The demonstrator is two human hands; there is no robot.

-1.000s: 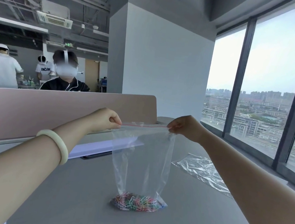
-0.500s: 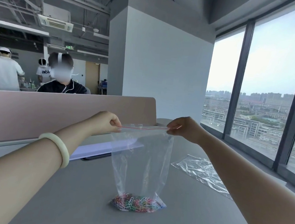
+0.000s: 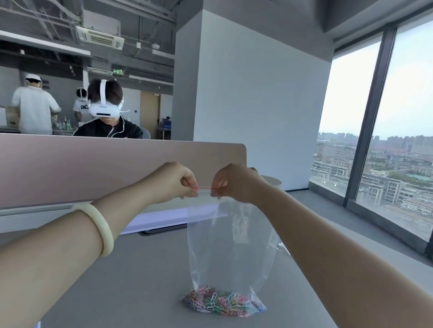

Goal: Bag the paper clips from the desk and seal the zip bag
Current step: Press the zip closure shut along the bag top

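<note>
My left hand point(image 3: 178, 183) and right hand point(image 3: 234, 183) each pinch the zip bag's point(image 3: 230, 246) red seal strip point(image 3: 204, 188), which runs left to right between them; the bag hangs below, paper clips point(image 3: 222, 300) heaped on the desk point(image 3: 140, 303); I judge sealing unfinished

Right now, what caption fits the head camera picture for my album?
Left hand and right hand pinch the zip bag at its top; paper clips lie inside, on the desk.

Left hand point(image 3: 174, 183), right hand point(image 3: 236, 183) pinch zip bag point(image 3: 230, 246) top
</note>
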